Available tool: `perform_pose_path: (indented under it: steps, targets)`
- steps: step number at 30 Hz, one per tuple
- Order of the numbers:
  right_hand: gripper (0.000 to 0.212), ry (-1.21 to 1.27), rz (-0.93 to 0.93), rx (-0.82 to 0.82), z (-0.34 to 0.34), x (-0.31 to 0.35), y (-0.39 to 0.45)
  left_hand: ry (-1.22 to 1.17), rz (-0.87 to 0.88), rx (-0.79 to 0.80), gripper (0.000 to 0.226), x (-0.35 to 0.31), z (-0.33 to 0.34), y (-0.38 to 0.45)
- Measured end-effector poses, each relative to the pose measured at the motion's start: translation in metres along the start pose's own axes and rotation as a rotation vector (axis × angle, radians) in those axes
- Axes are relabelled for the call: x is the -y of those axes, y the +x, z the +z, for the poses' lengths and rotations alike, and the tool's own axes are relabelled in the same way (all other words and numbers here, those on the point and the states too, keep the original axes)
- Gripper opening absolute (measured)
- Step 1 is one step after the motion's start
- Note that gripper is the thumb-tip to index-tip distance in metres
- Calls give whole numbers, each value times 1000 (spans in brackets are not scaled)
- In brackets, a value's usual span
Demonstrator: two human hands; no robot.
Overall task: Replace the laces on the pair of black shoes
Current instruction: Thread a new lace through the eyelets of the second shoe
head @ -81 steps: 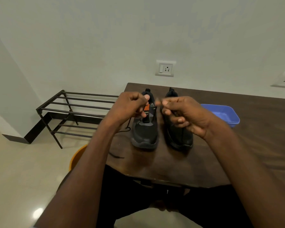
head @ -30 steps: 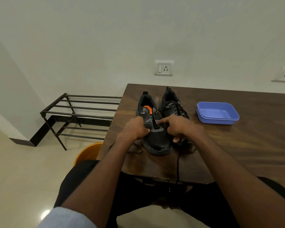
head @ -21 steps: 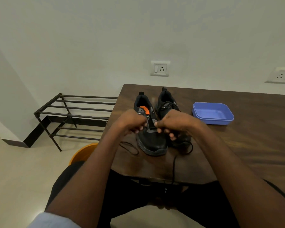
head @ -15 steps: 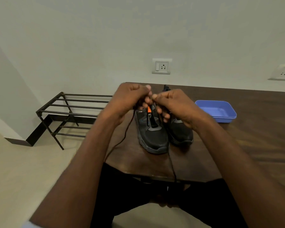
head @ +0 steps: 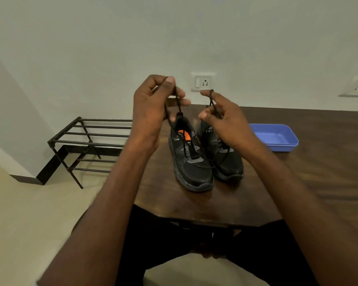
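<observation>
Two black shoes stand side by side, toes towards me, on the dark wooden table (head: 298, 182). The left shoe (head: 191, 162) has an orange insole and a black lace (head: 183, 139) threaded through its lower eyelets. My left hand (head: 153, 108) is raised above that shoe and pinches one end of the lace. My right hand (head: 221, 116) is raised beside it and pinches the other end, partly hiding the right shoe (head: 225, 162). Both lace ends run taut down to the left shoe.
A blue plastic tray (head: 274, 137) lies on the table right of the shoes. A dark metal shoe rack (head: 87, 145) stands on the floor at the left. Wall sockets (head: 203, 82) are behind the table. My legs are under the table's near edge.
Both hands have risen from the left shoe's tongue and moved apart, pulling the two lace ends up taut. The slack lace no longer hangs over the table's edge.
</observation>
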State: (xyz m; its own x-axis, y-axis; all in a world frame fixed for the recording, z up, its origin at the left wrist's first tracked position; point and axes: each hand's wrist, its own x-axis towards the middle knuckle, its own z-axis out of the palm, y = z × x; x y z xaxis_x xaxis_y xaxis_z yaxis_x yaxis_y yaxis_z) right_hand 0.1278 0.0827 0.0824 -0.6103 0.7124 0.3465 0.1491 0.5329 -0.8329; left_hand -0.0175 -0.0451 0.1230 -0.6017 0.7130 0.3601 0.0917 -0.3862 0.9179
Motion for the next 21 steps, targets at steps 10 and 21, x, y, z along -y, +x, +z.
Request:
perform_pose_path:
  steps: [10,21]
  targets:
    - [35,-670,318,434,37,-56,-3,1288,-375,242,38,108,-15,-10]
    - [21,-684,377,320,44,-63,-8,1231,-319,283,25,136,1,-17]
